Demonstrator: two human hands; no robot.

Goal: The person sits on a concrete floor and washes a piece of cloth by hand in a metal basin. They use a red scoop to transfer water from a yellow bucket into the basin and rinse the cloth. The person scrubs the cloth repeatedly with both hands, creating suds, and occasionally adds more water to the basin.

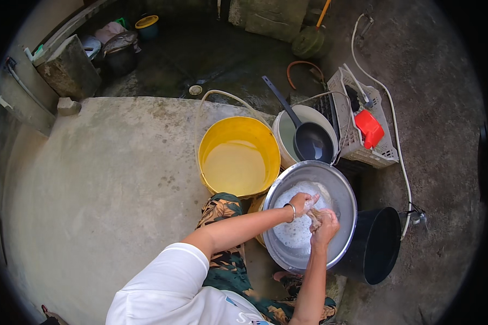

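A wide silver metal basin (342, 190) holds white, sudsy water (293, 230). Over the suds my left hand (302, 204), with a bracelet at its wrist, is closed on one part of a small, wet brownish cloth (313, 218). My right hand (324, 226) grips the same cloth beside it, the two hands almost touching. Most of the cloth is hidden by my fingers.
Beyond the basin stand a yellow bucket (236, 128) of cloudy water and a white bucket (283, 140) with a black long-handled dipper (313, 142) across it. A black bucket (382, 244) is at right. A crate (382, 154) carries a red scoop (369, 129); a white hose (391, 103) runs alongside.
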